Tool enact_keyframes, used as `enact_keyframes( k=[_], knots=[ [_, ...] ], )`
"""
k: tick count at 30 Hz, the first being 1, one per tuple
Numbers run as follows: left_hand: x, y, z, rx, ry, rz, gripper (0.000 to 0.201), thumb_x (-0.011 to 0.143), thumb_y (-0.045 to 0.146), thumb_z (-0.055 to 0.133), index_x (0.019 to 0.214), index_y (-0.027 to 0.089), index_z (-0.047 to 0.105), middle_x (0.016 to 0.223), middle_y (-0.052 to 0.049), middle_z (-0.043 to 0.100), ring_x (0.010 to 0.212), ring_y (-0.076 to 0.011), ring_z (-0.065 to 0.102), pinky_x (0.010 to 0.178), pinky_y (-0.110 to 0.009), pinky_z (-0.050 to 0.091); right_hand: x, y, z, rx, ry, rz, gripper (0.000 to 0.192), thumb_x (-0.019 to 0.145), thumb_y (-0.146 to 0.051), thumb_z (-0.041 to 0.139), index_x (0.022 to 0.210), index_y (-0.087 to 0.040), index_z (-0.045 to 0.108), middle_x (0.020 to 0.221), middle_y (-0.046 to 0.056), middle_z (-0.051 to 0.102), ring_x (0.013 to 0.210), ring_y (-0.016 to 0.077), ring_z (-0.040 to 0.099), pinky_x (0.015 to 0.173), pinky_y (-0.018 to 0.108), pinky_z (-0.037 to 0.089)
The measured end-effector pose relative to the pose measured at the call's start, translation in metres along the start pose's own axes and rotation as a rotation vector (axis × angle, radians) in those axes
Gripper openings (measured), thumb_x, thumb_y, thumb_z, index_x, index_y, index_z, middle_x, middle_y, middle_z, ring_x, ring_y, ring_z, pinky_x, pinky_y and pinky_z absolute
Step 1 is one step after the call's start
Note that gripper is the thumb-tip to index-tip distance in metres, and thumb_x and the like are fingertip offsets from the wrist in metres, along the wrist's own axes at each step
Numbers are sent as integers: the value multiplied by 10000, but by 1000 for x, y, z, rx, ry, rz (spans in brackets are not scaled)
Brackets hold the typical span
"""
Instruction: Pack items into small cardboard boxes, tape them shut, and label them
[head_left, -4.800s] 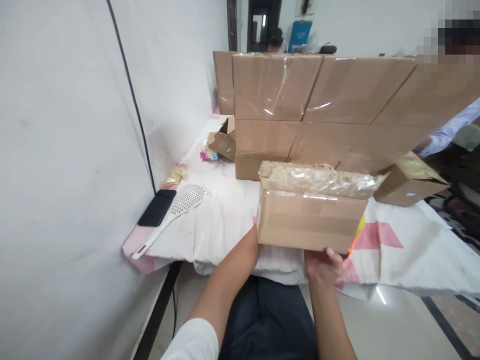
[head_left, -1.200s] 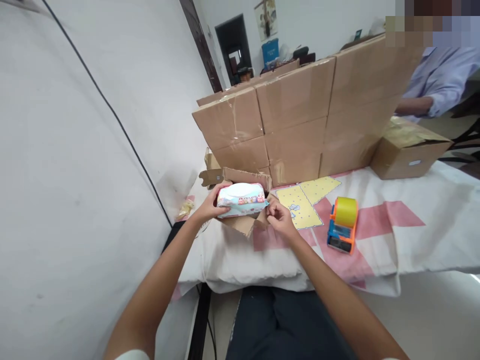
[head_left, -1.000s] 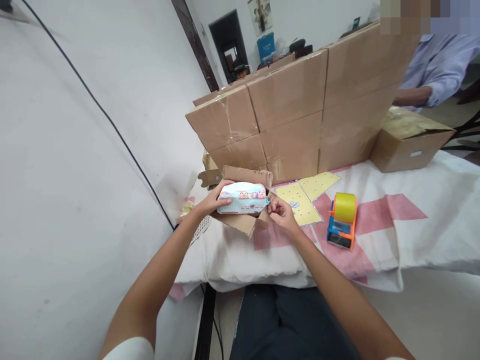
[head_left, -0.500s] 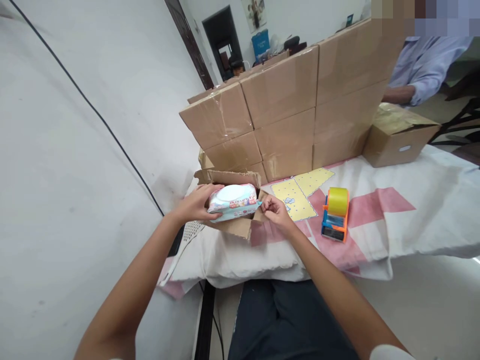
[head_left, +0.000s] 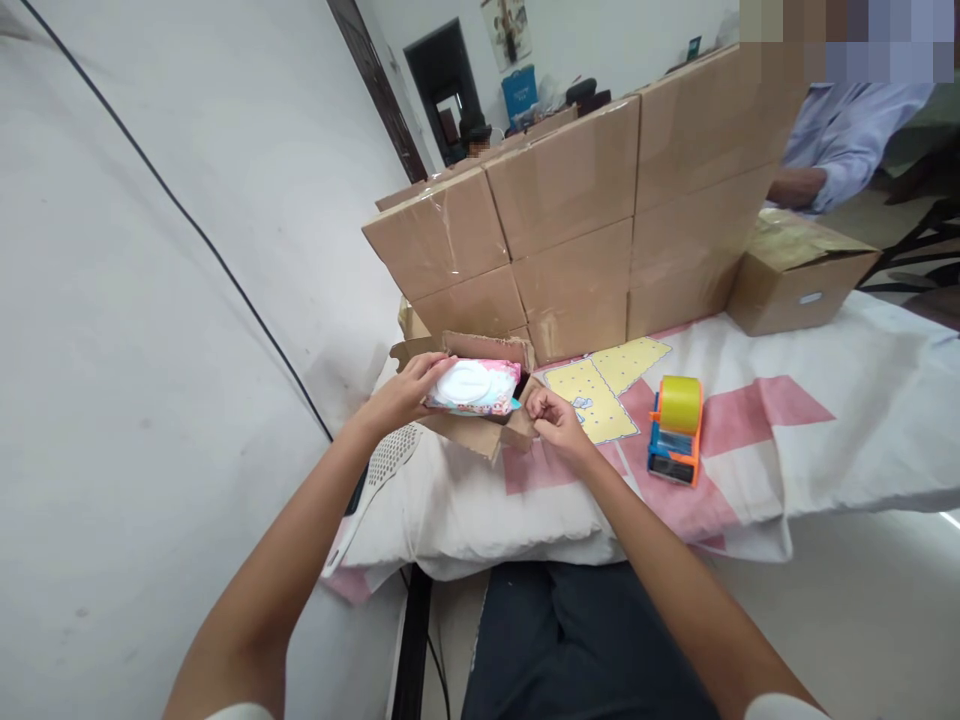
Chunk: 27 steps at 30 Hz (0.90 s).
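My left hand (head_left: 409, 385) grips a soft wipes pack (head_left: 474, 385), white on top with a pink printed edge, held over a small open cardboard box (head_left: 480, 432) on the cloth-covered table (head_left: 825, 450). My right hand (head_left: 551, 420) pinches the box's right flap, fingers closed on the cardboard. The pack lies tilted in the box's opening, its lower side hidden by the flaps.
A wall of sealed cardboard boxes (head_left: 577, 220) stands behind. An orange and blue tape dispenser (head_left: 675, 432) with a yellow roll sits to the right. A white slotted spoon (head_left: 375, 475) lies at the left edge. Another person's sleeve (head_left: 847, 140) and a separate box (head_left: 799, 275) are at the right.
The sealed box I held 4.8 s ago is gone from my hands; the wipes pack has been turned so its white top faces up and sits lower in the open box.
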<state>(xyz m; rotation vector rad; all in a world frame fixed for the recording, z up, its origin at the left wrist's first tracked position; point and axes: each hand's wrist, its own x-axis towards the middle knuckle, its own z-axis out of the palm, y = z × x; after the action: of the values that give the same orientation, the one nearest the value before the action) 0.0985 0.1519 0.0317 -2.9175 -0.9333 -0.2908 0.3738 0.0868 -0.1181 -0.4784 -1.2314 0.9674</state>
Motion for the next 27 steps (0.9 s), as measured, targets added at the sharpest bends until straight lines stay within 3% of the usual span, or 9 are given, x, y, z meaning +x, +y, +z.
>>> enact_keyframes(
  k=[6, 10, 14, 16, 18, 20, 22, 24, 27],
  knots=[
    [20, 6, 4, 16, 47, 123, 731, 934, 256, 575, 1580, 301, 235, 1501, -156, 386, 1425, -307, 371, 1144, -472, 405, 3, 5, -10, 18, 19, 34, 160, 594, -125, 529, 710, -224, 480, 705, -24, 432, 641, 132, 376, 578, 261, 273],
    [37, 1, 13, 47, -1, 106, 761, 914, 317, 608, 1580, 318, 242, 1539, -127, 391, 1445, -317, 354, 1163, -489, 377, 4, -1, -13, 25, 13, 60, 164, 593, -135, 538, 713, -228, 477, 706, -18, 443, 647, 138, 382, 568, 259, 277],
    [41, -25, 26, 40, -52, -110, 1138, 721, 571, 780, 1609, 256, 143, 1653, -172, 198, 1511, -413, 194, 1216, -579, 207, 5, -7, -11, 17, 10, 80, 172, 588, -130, 525, 714, -231, 467, 707, -19, 436, 661, 141, 396, 569, 259, 294],
    [37, -37, 31, -29, -116, -254, 1299, 636, 656, 797, 1618, 237, 56, 1677, -188, 87, 1526, -422, 144, 1210, -558, 224, 4, -7, -10, 2, 15, 108, 175, 582, -129, 523, 713, -230, 464, 714, -18, 441, 659, 136, 393, 558, 252, 292],
    [31, -44, 32, -110, -185, -317, 1328, 627, 664, 790, 1619, 231, 21, 1686, -175, 43, 1536, -390, 148, 1201, -487, 279, 4, -5, -9, 9, 10, 131, 175, 583, -128, 519, 722, -226, 475, 725, -18, 449, 657, 132, 400, 549, 246, 299],
    [26, -45, 30, -150, -198, -354, 1272, 663, 627, 778, 1620, 229, 40, 1681, -160, 125, 1517, -360, 243, 1171, -428, 340, 3, -4, -9, 33, 8, 149, 180, 585, -128, 512, 736, -224, 492, 732, -20, 450, 652, 128, 411, 537, 241, 310],
    [21, -43, 26, -127, -176, -449, 1097, 751, 559, 722, 1615, 233, 131, 1604, -150, 361, 1422, -345, 428, 1110, -412, 409, 2, -3, -10, 55, 15, 172, 189, 586, -125, 507, 747, -224, 498, 738, -22, 446, 639, 124, 411, 515, 235, 311],
    [15, -41, 26, -86, -140, -577, 787, 861, 483, 602, 1556, 224, 342, 1429, -128, 586, 1273, -325, 579, 1042, -405, 459, 2, -3, -10, 61, 24, 179, 187, 586, -123, 508, 742, -226, 493, 737, -22, 442, 634, 123, 415, 497, 229, 308],
    [3, -35, 31, -48, -78, -705, 472, 934, 402, 460, 1324, 188, 620, 1247, -111, 705, 1161, -304, 640, 989, -385, 484, 1, -5, -9, 36, 39, 161, 180, 596, -123, 506, 745, -224, 501, 755, -12, 471, 655, 131, 445, 505, 233, 335]
  ],
)
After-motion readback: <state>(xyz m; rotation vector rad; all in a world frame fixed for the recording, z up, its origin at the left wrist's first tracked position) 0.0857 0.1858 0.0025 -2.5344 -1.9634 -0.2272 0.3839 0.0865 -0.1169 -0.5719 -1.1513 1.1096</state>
